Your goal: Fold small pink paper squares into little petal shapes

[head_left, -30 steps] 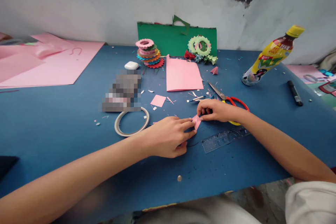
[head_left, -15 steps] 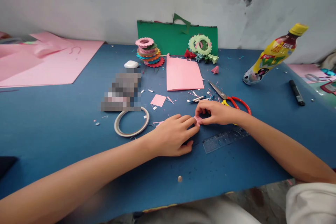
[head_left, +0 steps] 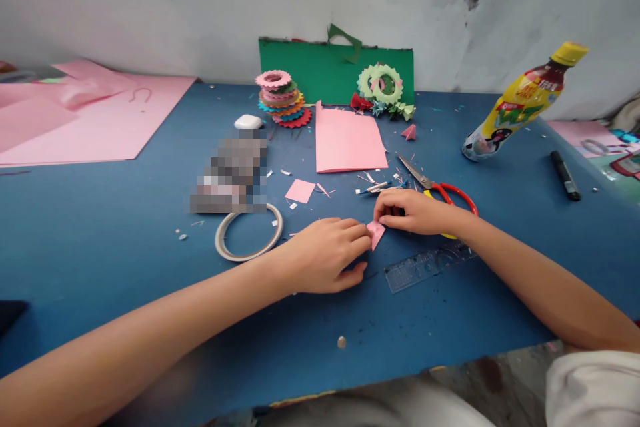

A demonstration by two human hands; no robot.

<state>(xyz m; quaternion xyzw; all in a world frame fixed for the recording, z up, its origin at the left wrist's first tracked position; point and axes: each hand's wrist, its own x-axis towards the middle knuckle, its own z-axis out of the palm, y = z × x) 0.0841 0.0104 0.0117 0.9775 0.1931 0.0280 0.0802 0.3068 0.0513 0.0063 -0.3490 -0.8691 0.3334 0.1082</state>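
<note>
A small folded piece of pink paper (head_left: 376, 235) lies between my two hands in the middle of the blue table. My left hand (head_left: 327, 255) holds down its left edge with bent fingertips, while the thumb sits lower and apart. At the upper right edge of the paper, my right hand (head_left: 411, 209) is closed, with thumb and index finger pinching it. Scissors (head_left: 431, 185) with red and yellow handles lie just behind the right hand. A clear ruler (head_left: 413, 270) is in front of that wrist, and a tape roll (head_left: 220, 240) is by the left forearm.
A pink square (head_left: 300, 191), a pink sheet (head_left: 350, 140) and paper scraps lie beyond the hands. Farther back are stacked paper rings (head_left: 280, 99), green rings (head_left: 381, 84), an earphone case (head_left: 249, 122) and a folded pink shape (head_left: 409, 133). A bottle (head_left: 517, 107) and marker (head_left: 565, 175) are right.
More of the small pink paper shows between the hands now. My right fingers have shifted slightly up along its edge; the left hand stays nearly in place.
</note>
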